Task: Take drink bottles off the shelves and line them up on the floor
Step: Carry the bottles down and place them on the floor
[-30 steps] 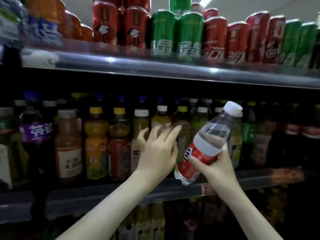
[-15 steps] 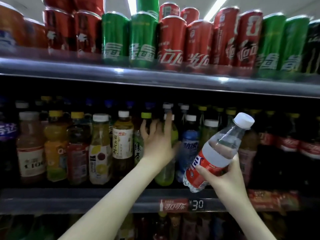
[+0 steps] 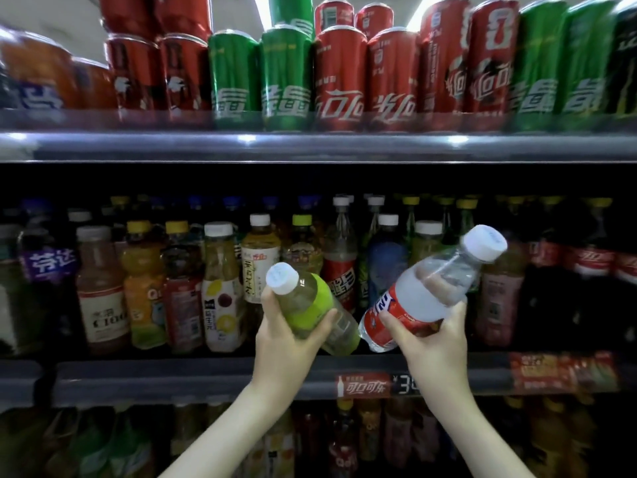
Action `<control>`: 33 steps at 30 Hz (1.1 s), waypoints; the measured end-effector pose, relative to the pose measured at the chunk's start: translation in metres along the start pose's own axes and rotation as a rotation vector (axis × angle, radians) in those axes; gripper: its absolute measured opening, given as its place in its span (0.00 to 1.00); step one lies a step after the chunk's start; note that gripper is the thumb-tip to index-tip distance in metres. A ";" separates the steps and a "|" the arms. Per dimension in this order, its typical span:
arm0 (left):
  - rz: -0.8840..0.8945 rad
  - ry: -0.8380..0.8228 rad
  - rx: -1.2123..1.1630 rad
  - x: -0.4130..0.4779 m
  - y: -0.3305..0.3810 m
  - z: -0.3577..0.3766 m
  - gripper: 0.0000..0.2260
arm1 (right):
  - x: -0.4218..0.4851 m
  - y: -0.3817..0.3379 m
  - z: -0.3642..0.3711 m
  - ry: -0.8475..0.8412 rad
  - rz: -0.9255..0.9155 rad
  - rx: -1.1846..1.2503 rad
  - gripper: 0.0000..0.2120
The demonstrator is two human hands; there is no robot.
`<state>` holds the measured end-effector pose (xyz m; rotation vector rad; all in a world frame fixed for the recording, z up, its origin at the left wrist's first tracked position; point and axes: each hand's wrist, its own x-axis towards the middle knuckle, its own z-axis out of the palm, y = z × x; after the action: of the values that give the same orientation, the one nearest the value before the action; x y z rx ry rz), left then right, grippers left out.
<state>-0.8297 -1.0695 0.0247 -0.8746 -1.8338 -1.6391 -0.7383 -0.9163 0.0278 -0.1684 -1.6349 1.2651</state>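
L hand (image 3: 287,343) fingers wrap smooth green-label bottle (image 3: 312,307); R hand (image 3: 432,339) wraps clear ribbed bottle (image 3: 432,291).

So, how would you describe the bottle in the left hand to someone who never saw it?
In front of the middle shelf, above the red price tag, the left hand grips a tilted bottle. Unlike the red-labelled bottle beside it, its label is lime green.

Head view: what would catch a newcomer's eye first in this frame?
Two tilted bottles are held up in front of the middle shelf. The left hand grips a green-labelled bottle with a white cap, and the right hand grips a clear bottle with a red label. Above them, a row of red and green cans fills the top shelf.
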 end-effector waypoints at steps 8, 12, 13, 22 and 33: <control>0.093 0.168 -0.185 0.010 0.031 -0.056 0.30 | 0.003 0.003 0.034 -0.086 0.046 -0.083 0.34; -0.048 0.134 -0.262 0.017 0.034 -0.076 0.29 | 0.015 0.009 0.061 -0.132 0.078 -0.190 0.37; -0.089 0.132 -0.266 0.019 0.033 -0.080 0.30 | 0.019 0.010 0.067 -0.137 0.077 -0.218 0.37; -0.229 0.043 -0.207 0.011 0.012 -0.092 0.23 | 0.030 0.029 0.093 -0.162 0.048 -0.474 0.46; -0.341 -0.125 -0.098 -0.027 -0.012 -0.095 0.29 | -0.069 -0.016 0.079 -0.648 -0.066 -0.214 0.37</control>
<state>-0.8243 -1.1679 0.0091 -0.7486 -2.0945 -1.9329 -0.7588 -1.0172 0.0034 0.1874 -2.3081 1.1542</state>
